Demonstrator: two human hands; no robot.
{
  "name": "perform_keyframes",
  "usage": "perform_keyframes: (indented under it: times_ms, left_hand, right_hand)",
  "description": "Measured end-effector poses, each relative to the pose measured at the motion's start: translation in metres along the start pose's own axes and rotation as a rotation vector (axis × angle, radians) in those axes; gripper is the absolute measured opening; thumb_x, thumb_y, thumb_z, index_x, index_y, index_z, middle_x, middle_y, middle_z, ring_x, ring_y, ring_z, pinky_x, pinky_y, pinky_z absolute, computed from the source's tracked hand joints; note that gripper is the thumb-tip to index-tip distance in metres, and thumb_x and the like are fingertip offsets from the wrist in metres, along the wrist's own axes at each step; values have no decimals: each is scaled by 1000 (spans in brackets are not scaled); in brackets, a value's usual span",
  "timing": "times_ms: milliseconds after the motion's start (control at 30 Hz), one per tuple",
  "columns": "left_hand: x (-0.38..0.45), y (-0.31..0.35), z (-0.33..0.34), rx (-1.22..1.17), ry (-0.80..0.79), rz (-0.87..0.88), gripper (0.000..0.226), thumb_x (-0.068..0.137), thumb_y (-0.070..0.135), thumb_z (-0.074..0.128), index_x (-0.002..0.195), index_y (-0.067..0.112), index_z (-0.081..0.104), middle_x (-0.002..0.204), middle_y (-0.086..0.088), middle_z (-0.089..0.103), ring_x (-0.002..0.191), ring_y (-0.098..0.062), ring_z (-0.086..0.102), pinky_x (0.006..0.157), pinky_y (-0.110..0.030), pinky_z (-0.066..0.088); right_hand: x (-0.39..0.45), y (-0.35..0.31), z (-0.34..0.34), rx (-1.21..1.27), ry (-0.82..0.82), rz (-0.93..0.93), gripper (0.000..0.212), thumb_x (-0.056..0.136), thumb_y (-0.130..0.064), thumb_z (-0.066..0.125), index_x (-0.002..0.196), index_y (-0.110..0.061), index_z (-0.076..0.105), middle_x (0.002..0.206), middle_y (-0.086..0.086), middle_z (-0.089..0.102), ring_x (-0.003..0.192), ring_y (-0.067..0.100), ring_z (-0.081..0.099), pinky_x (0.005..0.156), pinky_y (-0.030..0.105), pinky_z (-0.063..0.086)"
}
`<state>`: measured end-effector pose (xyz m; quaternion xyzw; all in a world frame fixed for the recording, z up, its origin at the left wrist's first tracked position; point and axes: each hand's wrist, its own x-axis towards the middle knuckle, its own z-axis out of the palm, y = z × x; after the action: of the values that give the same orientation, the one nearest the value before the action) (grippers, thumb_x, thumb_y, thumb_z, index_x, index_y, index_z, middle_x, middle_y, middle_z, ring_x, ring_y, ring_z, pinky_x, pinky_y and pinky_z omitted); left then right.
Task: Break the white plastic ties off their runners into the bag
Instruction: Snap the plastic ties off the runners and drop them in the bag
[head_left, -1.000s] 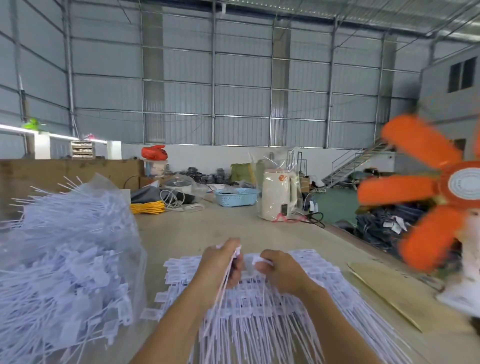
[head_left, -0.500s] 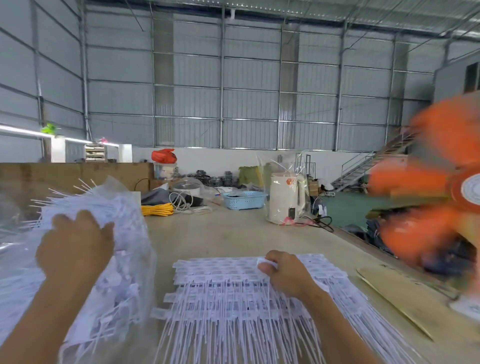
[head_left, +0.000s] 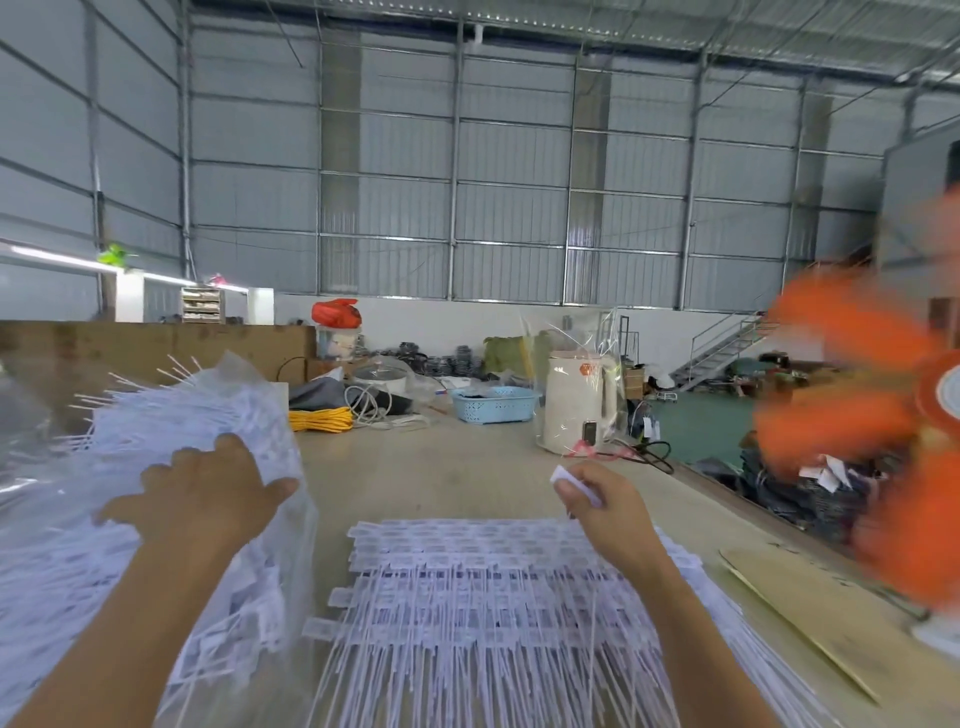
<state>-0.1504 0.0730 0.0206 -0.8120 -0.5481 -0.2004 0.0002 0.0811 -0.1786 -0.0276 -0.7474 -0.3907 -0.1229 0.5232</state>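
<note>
The left hand (head_left: 202, 493) lay spread on the bag (head_left: 270, 571) of ties, apparently settling them, while the right hand (head_left: 597, 499) pinched a white runner piece (head_left: 571, 480).

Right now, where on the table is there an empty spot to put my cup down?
There is bare table between the bag of ties, the stack of tie strips and the blue basket. A thinner bare strip runs between the stack and the cardboard. The near left is crowded by the bag.
</note>
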Motion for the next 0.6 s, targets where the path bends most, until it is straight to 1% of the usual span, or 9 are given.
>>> perform_keyframes:
  times_ms: [67, 167, 267, 367, 433, 467, 500, 567, 600]
  left_hand:
    - [8, -2, 0, 6, -57, 2, 77, 84, 67, 49, 129, 5, 38, 132, -22, 47, 125, -41, 42, 104, -52, 36]
    - [14, -10, 9, 3, -114, -3, 72, 83, 64, 53, 123, 5, 43, 129, -19, 50, 122, -39, 46, 102, -45, 40]
    - [8, -12, 15, 4, -129, -3, 65, 82, 61, 58, 117, 7, 51, 126, -19, 53, 120, -39, 49, 100, -46, 42]
    - [0, 2, 12, 54, -104, -3, 69, 84, 62, 55, 124, 8, 43, 129, -19, 49, 123, -38, 43, 103, -47, 39]
    - [-2, 12, 7, 10, -163, 23, 75, 85, 63, 53, 132, 7, 36, 134, -19, 45, 125, -38, 42, 103, -49, 38]
    - [-3, 15, 4, 8, -193, 45, 79, 86, 63, 51, 136, 6, 32, 136, -19, 45, 126, -37, 42, 103, -47, 39]
    - [-4, 15, 1, 20, -213, 74, 80, 87, 63, 48, 139, 5, 30, 137, -16, 45, 125, -34, 45, 103, -41, 40]
    - [-4, 7, -4, 48, -209, 141, 72, 92, 62, 40, 138, 6, 37, 137, -9, 49, 124, -23, 49, 100, -26, 40]
    - [-6, 2, -6, 55, -217, 146, 67, 93, 60, 36, 136, 9, 42, 138, -7, 49, 124, -20, 49, 99, -22, 38]
  right_hand:
    - [0, -3, -4, 80, 32, 9, 15, 91, -25, 58, 85, -13, 65, 70, 0, 55, 69, 17, 51, 68, 31, 41]
    - [0, -6, -3, 105, 32, -2, 16, 91, -24, 58, 92, -10, 66, 74, 1, 57, 72, 18, 51, 72, 33, 44]
    - [-1, -9, -2, 100, 8, -29, 16, 92, -22, 57, 80, -11, 62, 69, -1, 51, 67, 15, 47, 65, 30, 37]
    - [-1, -17, 2, 113, -28, -76, 23, 92, -22, 57, 70, -19, 54, 65, -4, 48, 63, 11, 44, 61, 27, 34]
    - [-3, -20, 11, 73, -90, -110, 22, 91, -25, 58, 70, -18, 56, 66, -2, 51, 63, 12, 46, 62, 28, 35]
    - [-3, -20, 16, 41, -127, -115, 22, 91, -26, 58, 71, -18, 56, 67, -1, 52, 64, 12, 46, 62, 29, 35]
    - [-4, -19, 21, 14, -166, -114, 23, 91, -26, 58, 70, -19, 55, 67, -1, 52, 64, 13, 46, 62, 29, 35]
    - [-7, -13, 29, -48, -246, -105, 24, 91, -28, 58, 68, -25, 52, 65, -5, 50, 63, 12, 45, 62, 29, 36]
    - [-8, -10, 32, -101, -273, -99, 23, 92, -29, 57, 70, -23, 53, 66, -5, 50, 64, 14, 47, 63, 30, 38]
